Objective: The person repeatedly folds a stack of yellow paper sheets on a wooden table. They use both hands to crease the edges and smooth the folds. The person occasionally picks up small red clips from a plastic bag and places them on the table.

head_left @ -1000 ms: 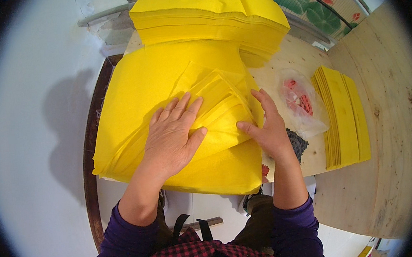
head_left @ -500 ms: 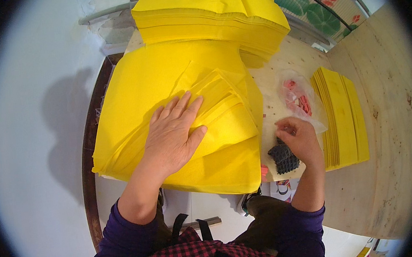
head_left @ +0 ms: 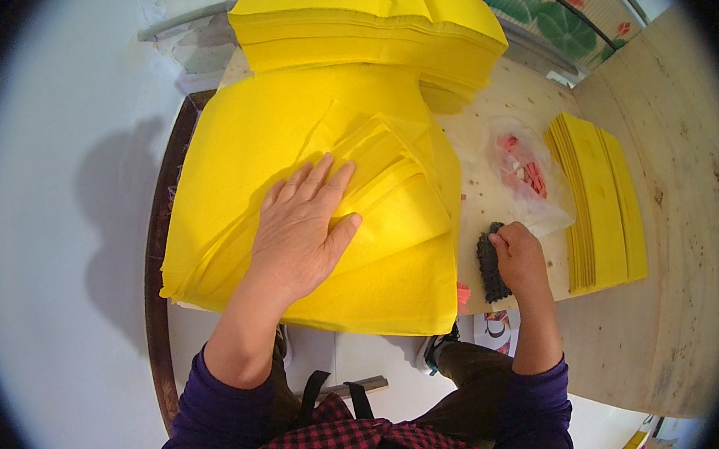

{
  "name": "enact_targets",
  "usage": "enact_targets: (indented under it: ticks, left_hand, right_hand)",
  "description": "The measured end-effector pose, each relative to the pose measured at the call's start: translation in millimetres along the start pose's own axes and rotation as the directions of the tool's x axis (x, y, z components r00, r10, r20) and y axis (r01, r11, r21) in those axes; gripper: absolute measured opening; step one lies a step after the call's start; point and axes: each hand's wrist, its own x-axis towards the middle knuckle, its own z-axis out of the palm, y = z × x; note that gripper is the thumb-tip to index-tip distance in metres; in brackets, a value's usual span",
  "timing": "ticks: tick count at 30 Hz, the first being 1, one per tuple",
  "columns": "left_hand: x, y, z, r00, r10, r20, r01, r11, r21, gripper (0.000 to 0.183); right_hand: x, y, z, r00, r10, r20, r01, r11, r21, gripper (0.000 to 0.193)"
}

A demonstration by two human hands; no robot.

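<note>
Left hand (head_left: 305, 224) flat, fingers spread, on one large yellow cloth pile (head_left: 404, 259). Right hand (head_left: 520, 255) grasping one dark knobbly rag (head_left: 490, 269), just right of pile. Farther: one yellow stack (head_left: 362, 24) behind, one folded stack (head_left: 598, 208) right, one clear bag (head_left: 546, 211) with red pieces (head_left: 529, 179).

White wall (head_left: 44, 246) bearing soft shadow (head_left: 117, 216); pale floor (head_left: 377, 352); plywood tabletop (head_left: 526, 100).

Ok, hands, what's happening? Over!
Left hand flat on folded yellow fabric sheets. Right hand holding dark grey ridged pad. Translucent plastic bag just beyond.
</note>
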Motion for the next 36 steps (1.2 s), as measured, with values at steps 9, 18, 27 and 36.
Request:
enact_targets:
  ticks: [9, 18, 27, 36]
  left_hand:
    - [0, 1, -1, 1.000, -0.010, 0.019, 0.010, 1.000, 0.015, 0.061]
    - [-1, 3, -1, 0.999, -0.021, 0.029, 0.021, 1.000, 0.018, 0.061]
    - [-1, 1, -2, 1.000, -0.012, 0.029, 0.012, 1.000, -0.006, 0.062]
    - [-1, 3, -3, 0.999, -0.011, 0.030, 0.011, 1.000, 0.012, 0.060]
  right_hand:
    - [4, 1, 5, 0.999, 0.043, -0.023, -0.041, 0.997, 0.068, 0.023]
    - [16, -45, -14, 0.995, 0.069, -0.071, -0.024, 0.863, 0.505, 0.019]
    - [39, -95, 8, 0.989, -0.044, -0.138, 0.108, 0.856, 0.506, 0.065]
    - [36, -85, 8, 0.996, -0.085, -0.023, 0.087, 0.902, 0.423, 0.087]
